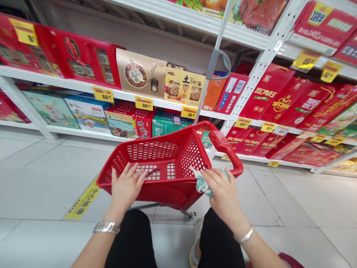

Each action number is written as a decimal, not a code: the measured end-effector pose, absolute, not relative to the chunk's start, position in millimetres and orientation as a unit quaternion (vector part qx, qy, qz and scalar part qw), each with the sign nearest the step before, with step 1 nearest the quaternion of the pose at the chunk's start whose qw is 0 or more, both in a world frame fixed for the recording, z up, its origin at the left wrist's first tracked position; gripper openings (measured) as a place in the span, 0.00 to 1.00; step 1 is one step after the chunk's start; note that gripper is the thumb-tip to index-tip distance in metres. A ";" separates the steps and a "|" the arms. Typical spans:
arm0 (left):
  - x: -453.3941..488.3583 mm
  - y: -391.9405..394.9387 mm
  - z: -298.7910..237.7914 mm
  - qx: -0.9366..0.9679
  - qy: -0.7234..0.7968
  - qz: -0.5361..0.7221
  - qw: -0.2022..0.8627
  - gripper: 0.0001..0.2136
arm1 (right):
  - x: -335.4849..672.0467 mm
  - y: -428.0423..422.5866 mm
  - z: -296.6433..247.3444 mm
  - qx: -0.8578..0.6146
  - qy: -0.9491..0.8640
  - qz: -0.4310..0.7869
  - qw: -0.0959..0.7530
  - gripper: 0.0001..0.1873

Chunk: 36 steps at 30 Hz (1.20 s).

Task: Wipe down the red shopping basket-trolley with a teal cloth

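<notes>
A red plastic shopping cart (pixel 173 190) with perforated walls stands in front of my knees, its handle (pixel 227 149) to the right. My left hand (pixel 126 186) lies on the near rim toward the cart's left end, fingers spread and stretched over the edge. A crumpled green-and-white cloth (pixel 205 186) is bunched under my right hand (pixel 223 191), whose fingers close over it at the cart's near right corner, below the handle. Part of the cloth is hidden by the palm.
White shelves (pixel 178 106) with gift boxes (pixel 141 74) and red bags (pixel 264 91) run behind the cart. A grey pole with a hook-like bracket (pixel 217 67) rises past the shelf. A yellow floor strip (pixel 83 199) lies at left; my shoe (pixel 196 242) is below.
</notes>
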<state>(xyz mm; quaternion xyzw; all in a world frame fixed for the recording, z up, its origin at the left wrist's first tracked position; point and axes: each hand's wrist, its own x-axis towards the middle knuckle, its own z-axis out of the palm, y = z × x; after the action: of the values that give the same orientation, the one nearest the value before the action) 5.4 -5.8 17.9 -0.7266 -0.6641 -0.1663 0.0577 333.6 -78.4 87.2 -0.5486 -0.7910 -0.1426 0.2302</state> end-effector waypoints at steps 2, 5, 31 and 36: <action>2.0 -7.2 17.3 -0.729 -0.662 -0.162 0.057 0.22 | 362.1 -79.1 96.5 -0.573 -0.767 -0.186 0.222 0.36; -2.6 -9.5 12.9 -0.731 -0.662 -0.158 0.057 0.21 | 395.6 -75.2 110.1 -0.614 -0.721 -0.242 0.210 0.34; -35.8 -15.0 5.3 -0.718 -0.655 -0.229 0.051 0.21 | 388.8 -60.9 146.1 -0.592 -0.788 -0.088 0.145 0.31; -37.9 -2.5 6.8 -0.724 -0.657 -0.205 0.041 0.21 | 396.0 -54.2 139.8 -0.539 -0.819 -0.048 0.190 0.27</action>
<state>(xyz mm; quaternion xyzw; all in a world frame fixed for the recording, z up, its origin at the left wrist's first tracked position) -37.9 -2.5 6.8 -0.7244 -0.6568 -0.2055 0.0406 396.0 -54.2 139.8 -0.5389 -0.8191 -0.0484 0.1904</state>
